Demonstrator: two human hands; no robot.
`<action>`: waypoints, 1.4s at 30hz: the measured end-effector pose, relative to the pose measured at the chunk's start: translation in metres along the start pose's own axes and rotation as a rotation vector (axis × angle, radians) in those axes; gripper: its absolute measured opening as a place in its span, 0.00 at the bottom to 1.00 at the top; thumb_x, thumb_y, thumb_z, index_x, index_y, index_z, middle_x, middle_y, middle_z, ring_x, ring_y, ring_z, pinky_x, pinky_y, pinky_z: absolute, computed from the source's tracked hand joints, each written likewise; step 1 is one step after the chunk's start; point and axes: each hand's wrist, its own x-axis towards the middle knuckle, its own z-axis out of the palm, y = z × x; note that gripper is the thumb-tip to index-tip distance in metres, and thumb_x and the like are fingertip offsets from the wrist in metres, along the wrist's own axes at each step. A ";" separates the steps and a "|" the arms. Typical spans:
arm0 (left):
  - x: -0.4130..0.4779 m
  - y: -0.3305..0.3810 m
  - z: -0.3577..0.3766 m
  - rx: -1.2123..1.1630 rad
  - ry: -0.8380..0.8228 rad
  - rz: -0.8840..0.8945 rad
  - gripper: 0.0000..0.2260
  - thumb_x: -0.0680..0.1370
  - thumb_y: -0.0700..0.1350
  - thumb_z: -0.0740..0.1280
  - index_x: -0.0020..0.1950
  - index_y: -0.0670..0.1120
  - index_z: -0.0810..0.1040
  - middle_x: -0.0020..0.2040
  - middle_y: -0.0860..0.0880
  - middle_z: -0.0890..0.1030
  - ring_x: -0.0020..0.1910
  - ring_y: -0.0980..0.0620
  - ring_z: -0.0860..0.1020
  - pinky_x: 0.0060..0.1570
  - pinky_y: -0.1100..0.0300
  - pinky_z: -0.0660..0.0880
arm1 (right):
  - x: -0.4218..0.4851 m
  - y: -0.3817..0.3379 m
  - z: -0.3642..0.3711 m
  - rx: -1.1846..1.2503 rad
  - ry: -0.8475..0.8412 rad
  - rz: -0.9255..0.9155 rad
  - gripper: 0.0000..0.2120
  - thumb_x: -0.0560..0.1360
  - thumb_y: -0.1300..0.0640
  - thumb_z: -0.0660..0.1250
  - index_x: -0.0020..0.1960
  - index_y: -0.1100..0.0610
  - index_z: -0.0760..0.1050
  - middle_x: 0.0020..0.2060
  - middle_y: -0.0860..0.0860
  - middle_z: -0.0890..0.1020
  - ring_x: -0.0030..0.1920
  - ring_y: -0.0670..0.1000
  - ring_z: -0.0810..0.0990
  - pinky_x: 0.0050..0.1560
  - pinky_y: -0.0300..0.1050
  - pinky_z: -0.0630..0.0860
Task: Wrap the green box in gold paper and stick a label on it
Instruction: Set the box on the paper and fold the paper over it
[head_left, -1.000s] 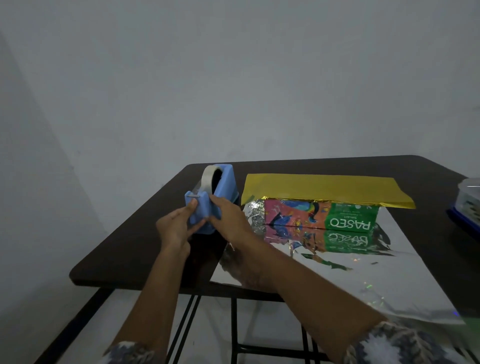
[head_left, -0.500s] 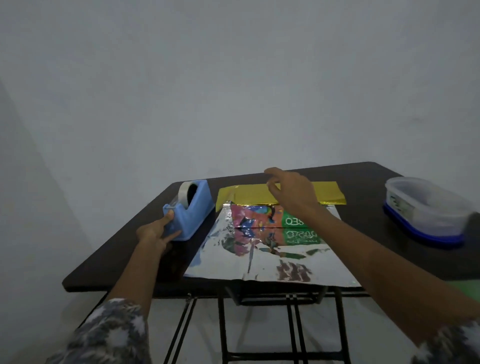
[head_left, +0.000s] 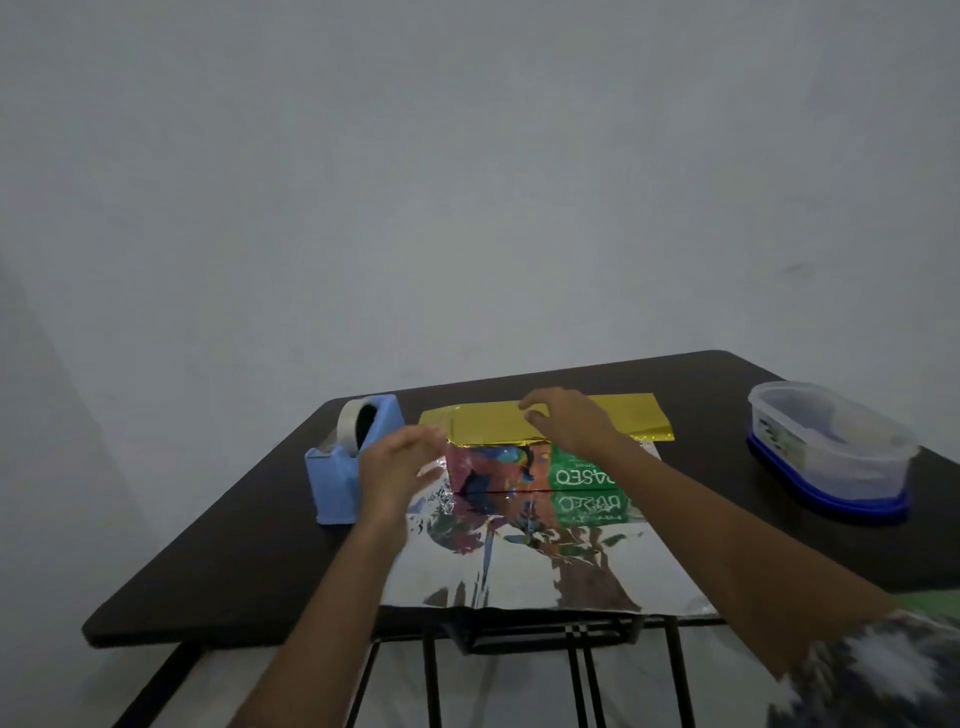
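Note:
The green box (head_left: 576, 467), printed with colourful artwork, lies on its side on the dark table (head_left: 234, 561). Gold paper (head_left: 488, 428) is folded over its top, and the paper's silver underside (head_left: 545, 566) spreads toward the near table edge. My right hand (head_left: 566, 421) rests on the gold paper on top of the box, fingers slightly bent. My left hand (head_left: 397, 467) hovers at the box's left end with relaxed fingers; it is blurred and nothing shows in it. The box's left end is hidden behind this hand.
A blue tape dispenser (head_left: 345, 462) with a roll of tape stands left of the box, just beside my left hand. A clear plastic container with a blue base (head_left: 826, 457) sits at the right side of the table.
My left hand has let go of the tape dispenser and moved right to the box's left end. My right hand stays on top of the gold paper.

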 end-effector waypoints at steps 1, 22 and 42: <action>-0.001 -0.003 0.015 0.002 -0.053 -0.015 0.04 0.76 0.38 0.68 0.42 0.43 0.79 0.39 0.46 0.80 0.40 0.49 0.78 0.44 0.60 0.76 | 0.002 0.001 0.004 -0.005 -0.020 0.008 0.15 0.80 0.53 0.58 0.64 0.54 0.75 0.65 0.53 0.75 0.63 0.56 0.74 0.57 0.46 0.70; 0.008 -0.053 0.096 -0.167 0.051 -0.072 0.17 0.71 0.38 0.74 0.52 0.47 0.68 0.37 0.46 0.81 0.29 0.54 0.76 0.30 0.61 0.74 | 0.019 0.037 0.023 0.284 0.037 0.072 0.11 0.77 0.55 0.63 0.53 0.56 0.82 0.54 0.52 0.82 0.55 0.53 0.78 0.57 0.49 0.72; 0.010 -0.062 0.111 -0.247 0.173 -0.216 0.12 0.72 0.41 0.74 0.46 0.46 0.71 0.34 0.46 0.78 0.28 0.54 0.74 0.28 0.62 0.73 | 0.020 0.043 0.028 0.246 0.055 0.006 0.11 0.78 0.53 0.62 0.49 0.55 0.82 0.46 0.50 0.81 0.47 0.50 0.75 0.46 0.44 0.69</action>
